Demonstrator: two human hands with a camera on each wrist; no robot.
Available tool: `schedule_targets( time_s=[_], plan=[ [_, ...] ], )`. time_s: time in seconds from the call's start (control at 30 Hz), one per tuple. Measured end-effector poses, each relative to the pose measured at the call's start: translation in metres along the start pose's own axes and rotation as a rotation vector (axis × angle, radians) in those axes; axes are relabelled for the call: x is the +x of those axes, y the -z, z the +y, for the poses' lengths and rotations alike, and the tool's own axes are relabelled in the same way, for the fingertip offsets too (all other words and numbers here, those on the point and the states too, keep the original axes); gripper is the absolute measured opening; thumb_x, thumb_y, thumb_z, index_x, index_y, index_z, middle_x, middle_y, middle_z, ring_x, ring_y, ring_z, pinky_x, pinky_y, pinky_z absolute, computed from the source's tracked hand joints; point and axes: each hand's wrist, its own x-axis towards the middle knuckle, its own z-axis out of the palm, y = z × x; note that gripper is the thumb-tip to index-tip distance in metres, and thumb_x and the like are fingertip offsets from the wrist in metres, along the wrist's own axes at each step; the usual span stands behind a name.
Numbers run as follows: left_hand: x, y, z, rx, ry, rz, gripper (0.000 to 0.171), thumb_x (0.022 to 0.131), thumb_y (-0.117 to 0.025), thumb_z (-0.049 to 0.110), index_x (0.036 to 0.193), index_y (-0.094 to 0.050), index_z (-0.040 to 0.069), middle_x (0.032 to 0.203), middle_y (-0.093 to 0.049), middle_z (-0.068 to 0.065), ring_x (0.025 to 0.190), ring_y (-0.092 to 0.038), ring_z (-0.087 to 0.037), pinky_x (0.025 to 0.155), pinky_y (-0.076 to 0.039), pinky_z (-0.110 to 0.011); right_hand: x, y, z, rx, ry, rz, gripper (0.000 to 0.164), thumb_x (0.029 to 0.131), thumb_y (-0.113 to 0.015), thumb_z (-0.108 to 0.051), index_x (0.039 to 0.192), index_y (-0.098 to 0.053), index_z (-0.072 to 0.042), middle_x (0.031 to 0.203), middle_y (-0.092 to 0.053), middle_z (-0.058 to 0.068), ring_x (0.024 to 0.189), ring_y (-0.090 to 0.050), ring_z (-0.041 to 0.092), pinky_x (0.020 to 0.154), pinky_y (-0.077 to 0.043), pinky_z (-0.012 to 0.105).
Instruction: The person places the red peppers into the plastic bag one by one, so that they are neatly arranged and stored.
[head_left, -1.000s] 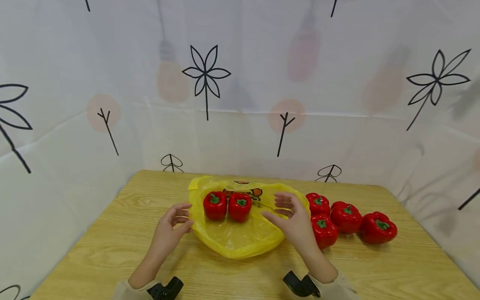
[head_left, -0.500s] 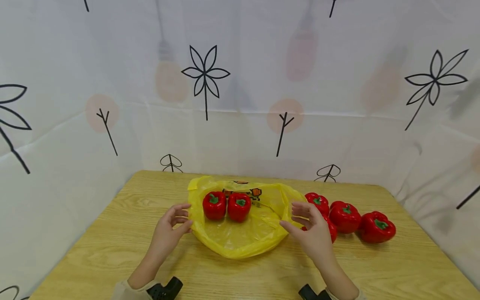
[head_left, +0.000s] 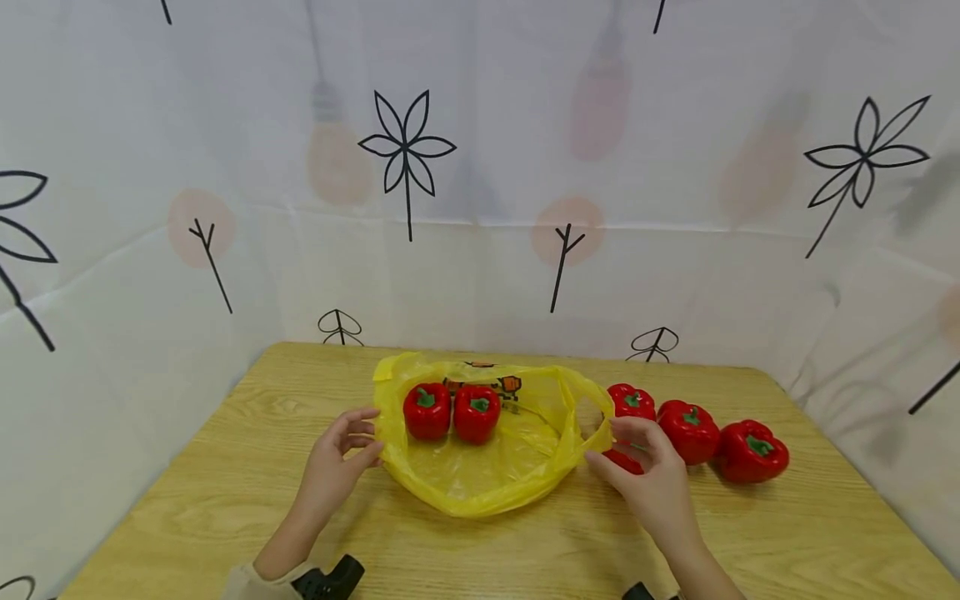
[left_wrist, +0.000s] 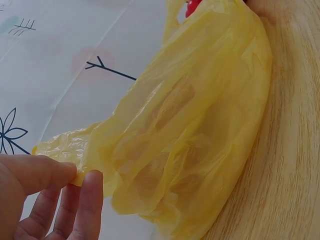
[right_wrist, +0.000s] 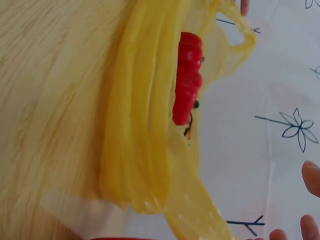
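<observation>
A yellow plastic bag (head_left: 480,492) lies with its mouth spread, and two red bell peppers (head_left: 427,412) sit side by side inside it. At the bag's left edge is my left hand (head_left: 337,458); the left wrist view shows its thumb and index finger pinching the bag's handle (left_wrist: 82,155). My right hand (head_left: 656,479) is beside the bag's right handle loop (head_left: 603,417), thumb and fingers apart with nothing between them. It partly hides a red bell pepper (head_left: 626,458) on the table.
More red bell peppers stand right of the bag: one behind the right hand (head_left: 632,402), one farther right (head_left: 688,433) and an outermost pepper (head_left: 752,452). The wooden table (head_left: 450,558) backs onto a printed white cloth (head_left: 480,275).
My right hand has moved right, from over the bag's right part to its outer side beside the peppers. My left hand keeps its place at the left edge.
</observation>
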Motion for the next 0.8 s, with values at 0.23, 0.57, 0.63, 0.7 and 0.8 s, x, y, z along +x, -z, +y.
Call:
schedule_targets(
  time_s=[0.23,0.57,0.63,0.7,0.8],
  plan=[
    [0.000,0.000,0.001,0.000,0.001,0.000,0.039,0.084,-0.064,-0.005,0.121,-0.056,0.006,0.105,-0.050,-0.015,0.091,-0.056,-0.024,0.069,-0.056,-0.029,0.015,0.009,0.077,-0.124,0.146,0.091,0.053,0.072,-0.080,-0.032,0.117,-0.055,-0.018,0.113,-0.056,-0.004,0.100,-0.051,0.007,0.083,-0.042,0.007],
    [-0.001,0.001,0.002,0.006,0.011,0.004,0.039,0.084,-0.065,-0.004,0.120,-0.056,0.007,0.105,-0.050,-0.014,0.092,-0.056,-0.025,0.069,-0.056,-0.028,0.023,0.024,0.104,-0.281,0.133,0.139,0.055,0.070,-0.079,-0.043,0.116,-0.057,-0.025,0.113,-0.050,-0.011,0.099,-0.047,0.007,0.078,-0.037,0.005],
    [-0.001,0.001,0.002,0.004,0.012,0.003,0.039,0.084,-0.065,-0.004,0.120,-0.056,0.007,0.105,-0.050,-0.014,0.091,-0.056,-0.025,0.069,-0.056,-0.028,0.020,0.026,0.092,-0.302,0.120,0.136,0.055,0.070,-0.080,-0.041,0.115,-0.058,-0.021,0.114,-0.050,-0.007,0.101,-0.045,0.010,0.077,-0.037,0.005],
    [-0.001,0.001,0.002,0.003,0.009,0.003,0.039,0.084,-0.065,-0.003,0.121,-0.056,0.007,0.106,-0.050,-0.014,0.091,-0.056,-0.025,0.069,-0.056,-0.028,0.016,0.029,0.073,-0.293,0.104,0.112,0.055,0.071,-0.081,-0.035,0.115,-0.058,-0.014,0.115,-0.050,0.000,0.105,-0.042,0.016,0.081,-0.038,0.013],
    [0.000,0.001,0.002,0.001,0.002,0.004,0.039,0.084,-0.065,-0.003,0.121,-0.056,0.007,0.106,-0.050,-0.014,0.091,-0.056,-0.025,0.069,-0.056,-0.028,0.010,0.031,0.046,-0.285,0.073,0.067,0.055,0.072,-0.082,-0.028,0.116,-0.056,-0.006,0.118,-0.048,0.010,0.113,-0.036,0.029,0.088,-0.039,0.035]
  ],
)
